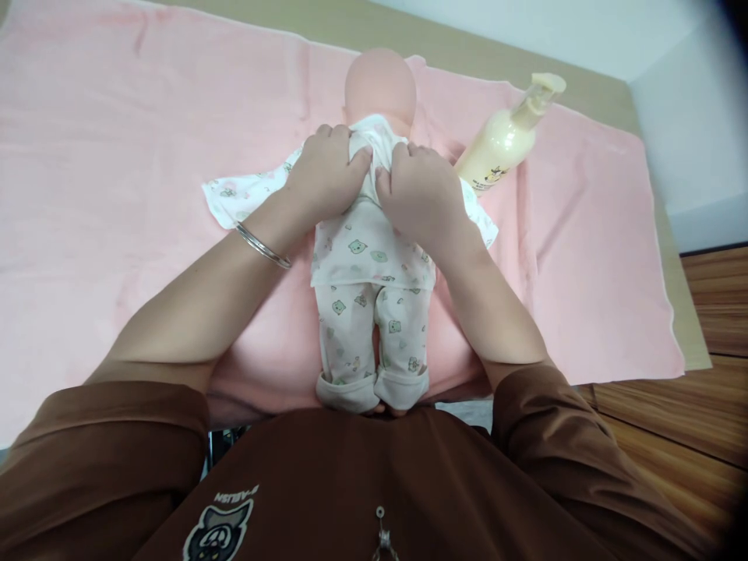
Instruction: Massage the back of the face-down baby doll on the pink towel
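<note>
Doll (374,234) lies on the pink cloth (146,156), feet at the near edge of the surface (608,97). Left hand (327,173) and right hand (429,195) grip its shirt (379,261) below the neck. Tugging nearward could drag it over that edge; swinging the right hand outward could topple the pump bottle (499,148).

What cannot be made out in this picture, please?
Head view:
Bald pink doll in white printed clothes: face turned away.
Most fingertips of the left hand and right hand: behind the knuckles.
Base of the glossy cream pump bottle: behind right hand and white sleeve.
Bottle's fine print: too small.
Left end of the pink cloth: cut off by frame.
</note>
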{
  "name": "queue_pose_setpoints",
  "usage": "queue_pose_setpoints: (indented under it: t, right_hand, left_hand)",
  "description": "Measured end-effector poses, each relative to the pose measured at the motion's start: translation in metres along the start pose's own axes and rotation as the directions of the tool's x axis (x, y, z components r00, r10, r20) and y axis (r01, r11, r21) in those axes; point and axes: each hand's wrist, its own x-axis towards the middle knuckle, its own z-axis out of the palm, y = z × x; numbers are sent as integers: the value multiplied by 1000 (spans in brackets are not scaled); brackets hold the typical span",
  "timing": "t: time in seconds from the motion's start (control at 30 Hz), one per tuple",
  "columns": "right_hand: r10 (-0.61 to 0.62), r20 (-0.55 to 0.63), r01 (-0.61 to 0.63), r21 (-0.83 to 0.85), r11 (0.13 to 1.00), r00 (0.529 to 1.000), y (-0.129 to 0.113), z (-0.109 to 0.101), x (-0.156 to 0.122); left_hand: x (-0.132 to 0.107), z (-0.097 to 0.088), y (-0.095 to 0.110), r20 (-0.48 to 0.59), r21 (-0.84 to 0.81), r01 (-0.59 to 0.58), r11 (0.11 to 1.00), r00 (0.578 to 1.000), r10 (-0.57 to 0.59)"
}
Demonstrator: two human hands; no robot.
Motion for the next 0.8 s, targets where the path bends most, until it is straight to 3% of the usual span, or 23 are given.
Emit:
queue_pose_setpoints:
  t: [0.13,0.37,0.47,0.67,0.8]
  right_hand:
    - [-45,14,43,103,994,999,3,3,2]
    - [38,109,-67,274,959,993,32,23,25]
    - [72,111,-97,236,967,991,27,20,22]
    - [16,36,-21,130,991,999,-1,2,3]
    - [17,33,-21,144,989,999,0,3,3]
  left_hand:
    - [-4,2,1,-7,96,-45,994,999,46]
    - [-28,-8,20,-19,189,-190,963,980,197]
    - [-21,-5,16,-5,182,-168,969,985,172]
    - [4,6,-5,21,79,-42,996,999,40]
    - [6,6,-7,36,25,7,1000,999,-8]
